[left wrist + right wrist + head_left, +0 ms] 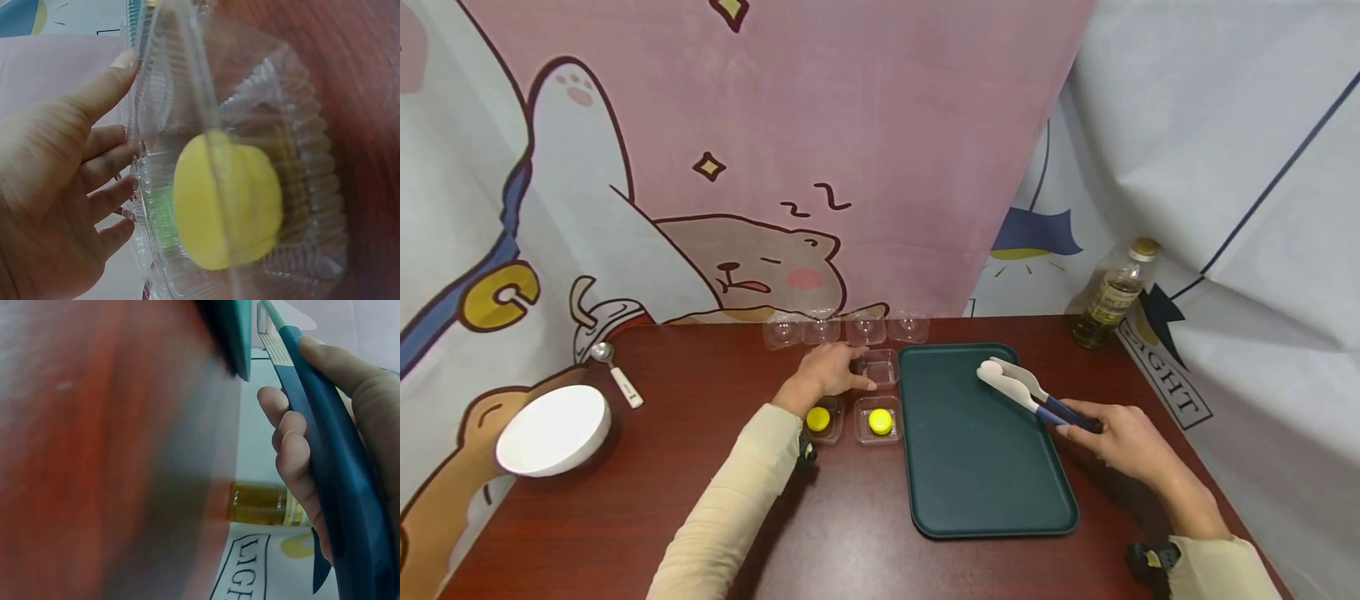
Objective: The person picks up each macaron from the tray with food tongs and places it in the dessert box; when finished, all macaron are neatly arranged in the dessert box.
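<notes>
My right hand [1123, 437] holds blue-handled tongs [1037, 397] with cream tips over the dark green tray [985, 467]. Between those tips sits a small pale pink round piece [992, 367]. On the tray's left, my left hand [827, 371] grips a clear plastic box [880, 368], thumb at its front side and fingers toward its back left corner. Two nearer clear boxes each hold a round yellow piece, one yellow piece [881, 422] by the tray and another yellow piece [817, 419] below my left wrist. Up close, a yellow piece [228, 200] shows two rounded halves, macaron-like.
Clear domed lids [865, 328] stand along the back edge by the printed cloth. At the left are a white bowl [553, 431] and a scoop [617, 375] with a white handle. An oil bottle [1112, 296] stands in the back right corner.
</notes>
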`<action>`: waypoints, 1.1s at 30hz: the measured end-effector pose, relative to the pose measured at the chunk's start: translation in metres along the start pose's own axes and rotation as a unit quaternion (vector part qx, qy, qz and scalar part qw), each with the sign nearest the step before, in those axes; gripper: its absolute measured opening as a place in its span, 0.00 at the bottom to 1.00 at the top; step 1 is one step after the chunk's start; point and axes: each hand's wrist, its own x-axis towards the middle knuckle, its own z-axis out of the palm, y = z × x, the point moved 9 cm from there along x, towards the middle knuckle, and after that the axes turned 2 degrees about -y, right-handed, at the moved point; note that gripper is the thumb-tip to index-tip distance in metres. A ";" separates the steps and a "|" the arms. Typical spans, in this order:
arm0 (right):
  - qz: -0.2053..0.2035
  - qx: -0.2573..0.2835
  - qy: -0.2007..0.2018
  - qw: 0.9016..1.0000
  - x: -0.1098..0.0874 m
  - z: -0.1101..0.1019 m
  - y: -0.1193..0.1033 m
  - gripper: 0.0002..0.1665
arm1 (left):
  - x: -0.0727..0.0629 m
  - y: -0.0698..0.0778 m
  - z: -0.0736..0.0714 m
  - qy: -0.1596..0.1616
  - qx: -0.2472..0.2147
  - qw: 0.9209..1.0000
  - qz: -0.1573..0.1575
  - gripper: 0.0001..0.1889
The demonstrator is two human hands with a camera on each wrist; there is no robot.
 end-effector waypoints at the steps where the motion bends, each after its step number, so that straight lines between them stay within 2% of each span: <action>1: -0.002 -0.001 0.002 1.000 0.001 -0.002 -0.002 0.34 | 0.000 0.000 0.000 0.000 -0.001 1.000 0.000 0.41; 8: -0.028 -0.015 0.020 0.999 0.015 -0.013 -0.022 0.32 | -0.002 0.003 -0.002 0.000 -0.002 1.000 0.006 0.40; 16: -0.088 -0.017 0.042 0.995 0.037 -0.022 -0.060 0.28 | -0.002 0.000 -0.001 -0.002 -0.009 1.000 -0.001 0.41; 24: -0.115 0.006 0.030 0.993 0.059 -0.017 -0.091 0.29 | -0.003 -0.001 -0.001 0.001 0.002 1.000 -0.008 0.40; 29: -0.130 0.000 0.028 0.991 0.069 -0.013 -0.103 0.29 | -0.001 0.002 -0.001 0.002 -0.005 1.000 0.003 0.40; 33: -0.143 -0.011 0.022 0.989 0.078 -0.007 -0.113 0.29 | -0.001 0.000 0.000 0.001 -0.002 1.000 0.000 0.40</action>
